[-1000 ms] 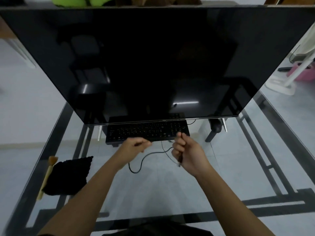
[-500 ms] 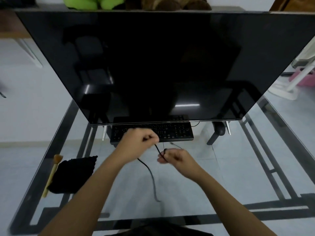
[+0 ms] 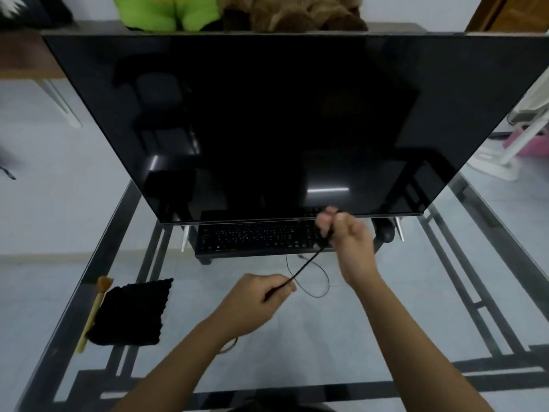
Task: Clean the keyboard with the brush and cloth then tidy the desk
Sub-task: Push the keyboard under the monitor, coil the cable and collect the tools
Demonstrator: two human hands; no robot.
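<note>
A black keyboard (image 3: pixel 255 236) lies on the glass desk (image 3: pixel 297 337) under the lower edge of the big dark monitor (image 3: pixel 282 123). Its thin black cable (image 3: pixel 306 264) runs taut between my two hands, and a slack loop of it lies on the glass. My left hand (image 3: pixel 252 304) is closed on the cable near the desk's middle. My right hand (image 3: pixel 347 236) grips the cable higher up, at the keyboard's right end. At the desk's left lie a folded black cloth (image 3: pixel 130 313) and a wooden-handled brush (image 3: pixel 95 310), partly beneath the cloth.
The monitor's metal feet (image 3: pixel 185 242) stand left and right of the keyboard. A black mouse (image 3: pixel 384 231) sits by the right foot. Green and brown plush toys (image 3: pixel 237 13) sit behind the monitor. A white stand and pink object are on the floor at right.
My right hand rose from the desk's middle to the keyboard's right end. My left hand dropped back toward me. The cable between them went from slack to taut.
</note>
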